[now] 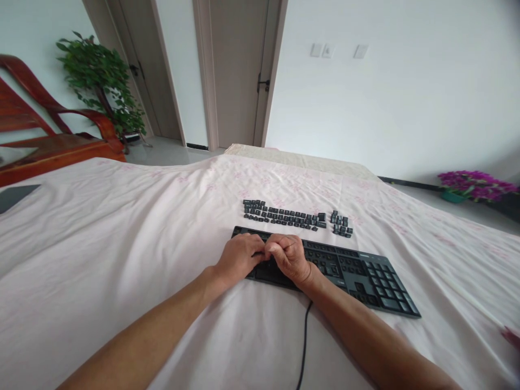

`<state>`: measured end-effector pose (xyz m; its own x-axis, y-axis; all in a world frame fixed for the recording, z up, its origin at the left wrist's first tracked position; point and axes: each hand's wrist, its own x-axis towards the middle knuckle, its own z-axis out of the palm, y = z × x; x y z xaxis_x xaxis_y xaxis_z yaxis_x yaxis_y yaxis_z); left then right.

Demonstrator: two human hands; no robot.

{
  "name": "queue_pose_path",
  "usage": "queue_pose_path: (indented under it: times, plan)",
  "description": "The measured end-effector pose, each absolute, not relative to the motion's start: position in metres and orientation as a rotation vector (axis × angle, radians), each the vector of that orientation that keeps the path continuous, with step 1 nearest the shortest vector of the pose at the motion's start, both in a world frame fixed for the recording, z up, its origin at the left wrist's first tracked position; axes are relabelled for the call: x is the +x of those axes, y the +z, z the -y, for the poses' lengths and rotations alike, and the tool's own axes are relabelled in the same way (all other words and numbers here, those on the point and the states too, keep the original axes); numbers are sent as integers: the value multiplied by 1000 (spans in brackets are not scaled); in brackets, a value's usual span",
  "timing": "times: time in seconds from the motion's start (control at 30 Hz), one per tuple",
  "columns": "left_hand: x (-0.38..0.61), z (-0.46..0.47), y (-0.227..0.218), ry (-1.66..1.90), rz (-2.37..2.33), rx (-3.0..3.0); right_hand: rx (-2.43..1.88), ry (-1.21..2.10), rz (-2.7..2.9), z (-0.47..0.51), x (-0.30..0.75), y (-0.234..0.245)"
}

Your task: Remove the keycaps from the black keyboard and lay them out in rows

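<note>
Keyboard (339, 271) in the head view, the only one here, lies directly under both hands, flat on pale cloth (142, 260). Its long axis slants from 10 o'clock down to 4 o'clock, and most of its length stretches toward 4 o'clock from where the hands meet. The left hand (239, 255) reaches in from about 7 o'clock and covers the 10 o'clock end. The right hand (289, 257) comes up from about 4 o'clock and sits just beside it, so it is the nearer one to the number pad (388, 284), whose keys are in place at the far 4 o'clock end. The two hands are together, fingertips meeting over the board with the right fingers curled in; whether a keycap is pinched between them is hidden, so I cannot tell.

Beyond the board, apart from its back edge, a strip of loose keycaps (298, 215) lies at about 1 o'clock from the hands, its length close to parallel with the board. A smaller cluster (339, 220) sits at about 2 o'clock, nearer the right hand. The cable (304, 346) runs off toward 6 o'clock, on the left side of the right forearm.
</note>
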<state>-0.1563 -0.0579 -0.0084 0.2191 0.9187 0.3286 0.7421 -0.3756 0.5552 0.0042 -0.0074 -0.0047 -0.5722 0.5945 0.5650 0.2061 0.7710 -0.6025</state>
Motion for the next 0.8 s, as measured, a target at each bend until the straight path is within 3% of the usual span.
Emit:
queue_pose_path:
  times: [0.27,0.43,0.63,0.8]
  plan:
    - [-151,60,-8,951,-1506,2059,-572,713,1923,7,5,-11]
    - [-158,58,-8,964,-1354,1905,-556,540,1931,7,9,-2]
    - [-172,52,-8,927,-1217,1787,-830,503,2165,-2,18,35]
    - [-173,47,-16,1171,-1271,1583,-1019,515,2496,-5,20,42]
